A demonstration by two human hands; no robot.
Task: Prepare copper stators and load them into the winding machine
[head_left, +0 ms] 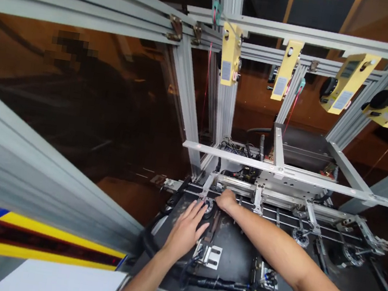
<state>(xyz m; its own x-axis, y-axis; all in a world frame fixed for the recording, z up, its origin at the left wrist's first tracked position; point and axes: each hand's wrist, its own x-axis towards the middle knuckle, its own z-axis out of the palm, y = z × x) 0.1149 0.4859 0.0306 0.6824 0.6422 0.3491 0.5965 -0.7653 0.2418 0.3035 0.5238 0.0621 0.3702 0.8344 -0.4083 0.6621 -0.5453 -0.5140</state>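
Note:
My left hand [184, 231] lies with its fingers stretched out over the dark machine bed [233, 248], fingertips at the near edge of a round metal fixture [208, 207]. Just right of that fixture, my right hand [226, 200] is closed into a curl beside the thin metal rods [274, 215]. Whatever its fingers grip, if anything, is hidden from the camera. A metal bracket arm [209, 183] reaches above the round fixture. Nearer me, below the left fingers, sits a slotted silver plate [212, 257].
More round fixtures [300, 238] stand to the right along the bed. A flat metal bar [236, 158] crosses above the rods. Several yellow spring balancers [285, 71] hang overhead. Aluminium frame posts [189, 101] and a yellow-edged light barrier [37, 239] stand at the left.

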